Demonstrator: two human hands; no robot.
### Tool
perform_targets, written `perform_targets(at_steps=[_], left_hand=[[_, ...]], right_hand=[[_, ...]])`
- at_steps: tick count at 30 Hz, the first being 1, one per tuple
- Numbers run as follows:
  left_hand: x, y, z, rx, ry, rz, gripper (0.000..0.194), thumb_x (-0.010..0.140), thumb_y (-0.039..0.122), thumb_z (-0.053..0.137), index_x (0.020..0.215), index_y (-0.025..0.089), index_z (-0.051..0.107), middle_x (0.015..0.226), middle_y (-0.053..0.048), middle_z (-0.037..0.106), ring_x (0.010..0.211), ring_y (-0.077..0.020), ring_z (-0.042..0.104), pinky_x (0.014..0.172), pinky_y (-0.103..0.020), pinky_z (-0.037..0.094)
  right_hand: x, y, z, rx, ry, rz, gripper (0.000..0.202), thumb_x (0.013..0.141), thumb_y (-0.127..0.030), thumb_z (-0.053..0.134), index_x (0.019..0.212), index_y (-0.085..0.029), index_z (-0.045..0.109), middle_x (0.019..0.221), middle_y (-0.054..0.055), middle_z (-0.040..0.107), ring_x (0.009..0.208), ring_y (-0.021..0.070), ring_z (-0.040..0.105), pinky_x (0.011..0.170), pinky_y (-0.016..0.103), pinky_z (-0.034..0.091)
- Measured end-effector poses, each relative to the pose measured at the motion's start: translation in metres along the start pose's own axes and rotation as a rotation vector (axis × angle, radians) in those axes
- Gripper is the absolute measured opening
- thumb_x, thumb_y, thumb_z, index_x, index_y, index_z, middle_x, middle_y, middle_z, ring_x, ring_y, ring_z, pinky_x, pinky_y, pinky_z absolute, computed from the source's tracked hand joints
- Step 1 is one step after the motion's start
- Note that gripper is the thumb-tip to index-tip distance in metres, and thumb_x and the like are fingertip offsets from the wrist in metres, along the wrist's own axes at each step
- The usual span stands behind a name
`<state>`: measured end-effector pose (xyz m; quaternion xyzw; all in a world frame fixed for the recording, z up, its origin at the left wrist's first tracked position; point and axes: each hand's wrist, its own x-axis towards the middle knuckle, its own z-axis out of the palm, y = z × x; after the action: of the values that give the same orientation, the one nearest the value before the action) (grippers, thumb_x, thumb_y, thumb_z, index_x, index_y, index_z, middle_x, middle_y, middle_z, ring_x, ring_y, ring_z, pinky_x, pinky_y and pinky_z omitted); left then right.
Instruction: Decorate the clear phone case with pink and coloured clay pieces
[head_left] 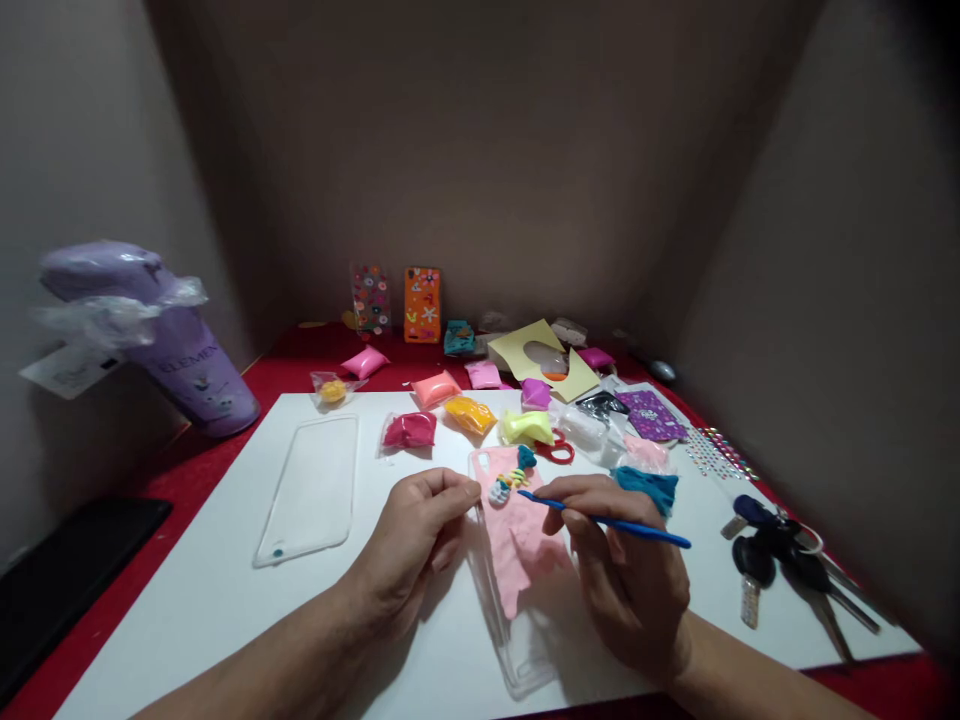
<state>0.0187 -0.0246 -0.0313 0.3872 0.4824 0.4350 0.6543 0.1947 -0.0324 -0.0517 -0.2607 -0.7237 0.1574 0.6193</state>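
Clear phone case (529, 680) lies at approx 6 o'clock on the white board, btwn the hands, near end bare, w/ a ragged pink clay sheet (514, 540) over the far part. R hand (630, 590), at 5 o'clock, has a narrow pen grip on a blue tool (637, 528); L hand (416, 520), at 7, has thumb & fingers pinched close at the case's L edge. Looks like fine detailing: tool tip is beside small molded pieces (500, 490) at the far end, contact can't tell. Next move, I'd judge, calls for a steady case & light tip pressure, as soft clay could dent. Farther out: keys (754, 560) at 4, 2nd clear case (311, 490) at 9, red scissors (564, 451) at 1, orange case (423, 305) upright near 12.
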Motion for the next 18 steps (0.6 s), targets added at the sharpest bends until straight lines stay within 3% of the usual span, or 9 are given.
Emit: perform_targets(at_steps=[5,10,14,18], left_hand=[[0.001,-0.002,-0.002,-0.072,-0.003,0.049,0.021,0.08,0.029,0.06,0.069,0.016,0.05,0.043,0.01,0.035,0.033,-0.0013,0.02,0.036,-0.02,0.009],[0.003,-0.001,-0.003,-0.113,0.029,0.1,0.021,0.079,0.029,0.062,0.069,0.016,0.048,0.045,0.01,0.035,0.033,-0.0007,0.019,0.035,-0.019,0.011],[0.002,0.003,-0.002,-0.133,0.08,0.158,0.022,0.078,0.03,0.063,0.069,0.016,0.048,0.047,0.01,0.035,0.033,-0.0004,0.02,0.035,-0.019,0.013],[-0.001,0.006,-0.002,-0.155,0.112,0.179,0.022,0.077,0.03,0.063,0.069,0.015,0.049,0.049,0.009,0.036,0.034,-0.0002,0.021,0.034,-0.018,0.014]], right_hand=[[-0.005,0.002,0.0,0.09,0.044,0.124,0.02,0.089,-0.004,0.044,0.1,-0.018,0.053,0.097,0.008,0.058,0.075,0.0165,0.059,0.062,0.035,0.05],[-0.009,0.001,-0.003,0.106,-0.038,0.079,0.016,0.09,-0.007,0.044,0.099,-0.017,0.053,0.091,0.007,0.057,0.082,0.0195,0.058,0.069,0.038,0.048],[0.002,-0.017,-0.006,0.101,-0.102,0.017,0.013,0.095,-0.017,0.041,0.09,-0.016,0.053,0.084,0.007,0.057,0.081,0.0205,0.058,0.067,0.037,0.047],[0.011,-0.046,-0.015,0.08,-0.033,0.003,0.025,0.098,-0.034,0.036,0.081,-0.021,0.05,0.077,0.005,0.056,0.071,0.0205,0.059,0.061,0.038,0.05]])
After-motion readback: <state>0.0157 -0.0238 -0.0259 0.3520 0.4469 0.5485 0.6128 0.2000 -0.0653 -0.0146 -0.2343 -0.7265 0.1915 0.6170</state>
